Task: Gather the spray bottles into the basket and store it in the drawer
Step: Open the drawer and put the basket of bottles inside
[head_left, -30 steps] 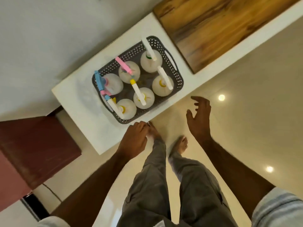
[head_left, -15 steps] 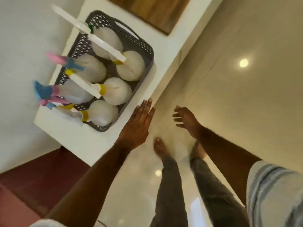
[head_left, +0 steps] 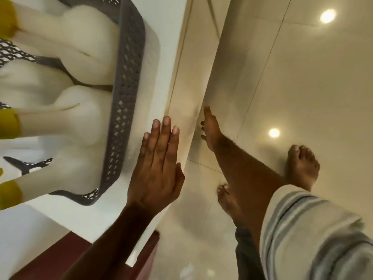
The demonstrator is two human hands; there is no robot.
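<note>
Both hands point(head_left: 156, 170) open right of basket point(head_left: 125, 102).

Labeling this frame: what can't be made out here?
- Bottles: heads cut off by the head view's left edge, bodies blurred; count unclear.
- Basket: only the near wall shows.
- Drawer: no handle discernible.
- Right hand: edge-on, contact with the cabinet front unclear.
- Left hand: flat, open.

One grey perforated basket point(head_left: 125, 93) on the white table point(head_left: 153, 57). Three white spray bottles point(head_left: 80, 43) at least partly visible inside it, bodies close-up and blurred, others possibly cut off at the left edge. Three yellow collars point(head_left: 9, 126) visible. Two hands: left hand point(head_left: 155, 168), right hand point(head_left: 210, 128). Two bare feet point(head_left: 302, 166). Two light reflections point(head_left: 274, 132) on the floor.
</note>
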